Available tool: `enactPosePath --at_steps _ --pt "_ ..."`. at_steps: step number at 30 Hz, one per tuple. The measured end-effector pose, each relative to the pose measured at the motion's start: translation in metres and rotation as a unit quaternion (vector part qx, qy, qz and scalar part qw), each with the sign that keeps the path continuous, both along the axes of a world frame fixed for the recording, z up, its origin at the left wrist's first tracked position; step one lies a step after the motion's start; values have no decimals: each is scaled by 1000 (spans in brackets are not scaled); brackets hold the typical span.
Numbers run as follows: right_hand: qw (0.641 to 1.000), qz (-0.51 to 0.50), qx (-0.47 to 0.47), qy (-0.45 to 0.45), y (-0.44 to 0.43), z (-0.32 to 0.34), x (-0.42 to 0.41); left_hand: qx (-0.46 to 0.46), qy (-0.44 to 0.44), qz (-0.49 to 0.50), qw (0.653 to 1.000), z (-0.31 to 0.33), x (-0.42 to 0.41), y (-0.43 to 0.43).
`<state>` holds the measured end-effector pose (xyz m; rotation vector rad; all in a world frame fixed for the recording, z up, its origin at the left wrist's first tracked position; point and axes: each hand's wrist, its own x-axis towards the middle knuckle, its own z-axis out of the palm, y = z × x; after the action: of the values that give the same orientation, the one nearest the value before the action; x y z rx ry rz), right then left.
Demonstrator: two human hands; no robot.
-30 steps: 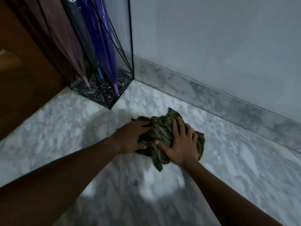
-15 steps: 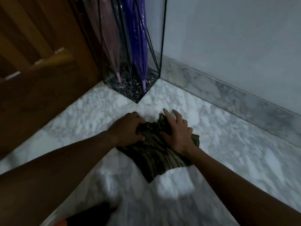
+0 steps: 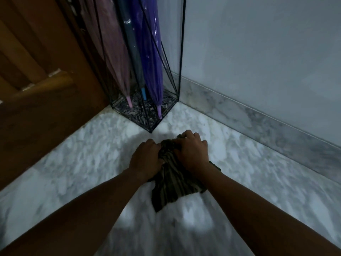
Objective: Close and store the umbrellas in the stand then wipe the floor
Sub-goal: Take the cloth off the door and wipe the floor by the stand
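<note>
**Cloth is being gathered and pushed toward the stand**

The marble floor point(image 3: 83, 163) is being wiped, and the stroke is now reaching the far corner. A second ago the cloth was lying spread out farther right, well apart from the stand; now it is sitting bunched just near of the stand's point(image 3: 140, 115) front corner. Judging by this, the storing step is already finished and the wiping is working along the strip beside the stand.

The stand is standing in the far corner, between the wooden door on the left and the wall on the right. It is holding the pink umbrella point(image 3: 114, 61), the dark umbrella point(image 3: 132, 52) and the purple umbrella point(image 3: 150, 52), all closed and tips down.

The striped cloth point(image 3: 171, 183) is lying on the floor, its far end gathered into a lump and its loose tail trailing toward the near side.

Both arms are reaching forward and converging on that lump. The left hand point(image 3: 145, 159) is gripping its left side and the right hand point(image 3: 191, 152) is covering its top and right side, knuckles up. A second ago both palms were lying flat with fingers spread. Now the left fingers point(image 3: 153, 145) and the right fingers point(image 3: 190, 135) are curling tight around the fabric, squeezing it together.
</note>
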<state>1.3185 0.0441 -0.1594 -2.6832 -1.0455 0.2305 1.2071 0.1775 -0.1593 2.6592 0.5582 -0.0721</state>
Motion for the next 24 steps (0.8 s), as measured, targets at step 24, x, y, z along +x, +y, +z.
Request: enactPosePath --at_steps 24 --pt "960 67 -170 213 -144 244 -36 -216 154 19 964 241 -59 -117"
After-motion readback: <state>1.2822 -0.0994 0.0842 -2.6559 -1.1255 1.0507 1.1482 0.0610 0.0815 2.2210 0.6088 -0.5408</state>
